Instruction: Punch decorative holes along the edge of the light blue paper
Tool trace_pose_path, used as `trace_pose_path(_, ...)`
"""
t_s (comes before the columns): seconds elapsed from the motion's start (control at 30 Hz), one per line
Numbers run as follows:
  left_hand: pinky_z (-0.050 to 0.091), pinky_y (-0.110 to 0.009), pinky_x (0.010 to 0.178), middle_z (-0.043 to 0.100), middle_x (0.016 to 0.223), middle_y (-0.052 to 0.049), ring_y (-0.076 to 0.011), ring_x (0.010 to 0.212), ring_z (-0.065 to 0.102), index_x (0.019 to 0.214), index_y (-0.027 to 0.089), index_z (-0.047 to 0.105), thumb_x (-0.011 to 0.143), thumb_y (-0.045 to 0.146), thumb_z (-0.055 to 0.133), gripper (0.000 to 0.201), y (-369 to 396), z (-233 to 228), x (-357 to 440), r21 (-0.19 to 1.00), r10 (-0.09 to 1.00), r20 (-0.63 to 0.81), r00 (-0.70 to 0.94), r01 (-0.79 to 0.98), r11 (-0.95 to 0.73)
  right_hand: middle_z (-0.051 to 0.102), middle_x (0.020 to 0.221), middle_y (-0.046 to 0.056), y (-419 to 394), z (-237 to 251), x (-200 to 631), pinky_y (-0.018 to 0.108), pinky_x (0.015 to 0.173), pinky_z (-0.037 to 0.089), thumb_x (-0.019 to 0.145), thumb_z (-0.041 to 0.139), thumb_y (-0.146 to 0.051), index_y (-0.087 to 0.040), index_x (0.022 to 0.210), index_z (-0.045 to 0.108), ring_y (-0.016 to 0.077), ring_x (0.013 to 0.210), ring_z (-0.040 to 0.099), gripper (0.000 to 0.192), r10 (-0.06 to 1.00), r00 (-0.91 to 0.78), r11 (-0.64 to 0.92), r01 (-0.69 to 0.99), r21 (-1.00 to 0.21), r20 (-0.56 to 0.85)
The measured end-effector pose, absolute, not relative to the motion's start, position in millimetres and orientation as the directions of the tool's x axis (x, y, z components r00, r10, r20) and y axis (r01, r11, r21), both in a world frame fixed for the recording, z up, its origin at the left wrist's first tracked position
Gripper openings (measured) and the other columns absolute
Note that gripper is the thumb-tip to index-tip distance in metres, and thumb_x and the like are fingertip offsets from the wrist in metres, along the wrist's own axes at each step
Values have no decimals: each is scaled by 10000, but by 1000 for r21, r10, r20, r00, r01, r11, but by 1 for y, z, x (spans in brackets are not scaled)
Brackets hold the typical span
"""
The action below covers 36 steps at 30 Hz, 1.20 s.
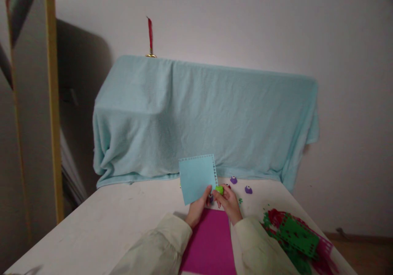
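Note:
A light blue square of paper [196, 178], with small cut-out shapes along its top and right edges, is held up by my left hand [199, 207], thumb on its face. At its lower right corner my right hand [229, 203] grips a lime green craft punch [219, 189]; whether the paper is inside the punch I cannot tell. A small purple punch [210, 198] shows between my hands, partly covered by fingers. Beneath my forearms lies a magenta sheet of paper [211, 242].
Two purple punches [233, 180] [248, 189] and a red one [228, 186] stand beyond my right hand. Green scraps [240, 200] dot the white table [129, 221]. At right is a pile of punched green and red paper [299, 234]. A blue cloth [215, 115] drapes the back.

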<state>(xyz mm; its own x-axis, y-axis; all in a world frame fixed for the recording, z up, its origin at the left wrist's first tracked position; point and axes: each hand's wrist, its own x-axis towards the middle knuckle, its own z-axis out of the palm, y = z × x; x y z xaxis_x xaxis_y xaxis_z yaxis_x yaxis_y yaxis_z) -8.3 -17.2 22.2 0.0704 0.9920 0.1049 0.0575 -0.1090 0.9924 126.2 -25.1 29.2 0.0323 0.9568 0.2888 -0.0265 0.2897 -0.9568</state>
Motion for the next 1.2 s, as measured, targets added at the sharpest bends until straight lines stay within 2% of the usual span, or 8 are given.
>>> trace_pose_path(0.7, 377, -299, 796, 494, 580, 8, -157, 623, 489, 524, 213, 378, 828, 612, 364, 501, -16, 18, -10, 985, 986, 129, 104, 105, -140, 535, 546, -35, -27, 31, 125, 227, 420, 311, 734, 671, -524, -191, 755, 528, 97, 432, 411, 363, 957, 37, 287, -20, -958, 287)
trace_pose_path(0.97, 386, -306, 776, 479, 564, 8, -151, 587, 483, 528, 205, 418, 836, 587, 404, 491, -15, 13, -11, 987, 986, 130, 108, 75, -139, 516, 538, -43, -27, 29, 125, 223, 422, 301, 780, 650, -469, -199, 746, 500, 93, 428, 402, 311, 955, 29, 296, -26, -955, 295)
trace_pose_path(1.2, 406, -304, 775, 489, 548, 7, -149, 574, 496, 517, 200, 460, 831, 626, 386, 535, -16, 16, -11, 985, 986, 116, 118, 113, -130, 526, 546, -41, -28, 31, 125, 226, 433, 307, 753, 662, -505, -203, 735, 498, 101, 440, 417, 344, 954, 48, 298, -18, -955, 296)
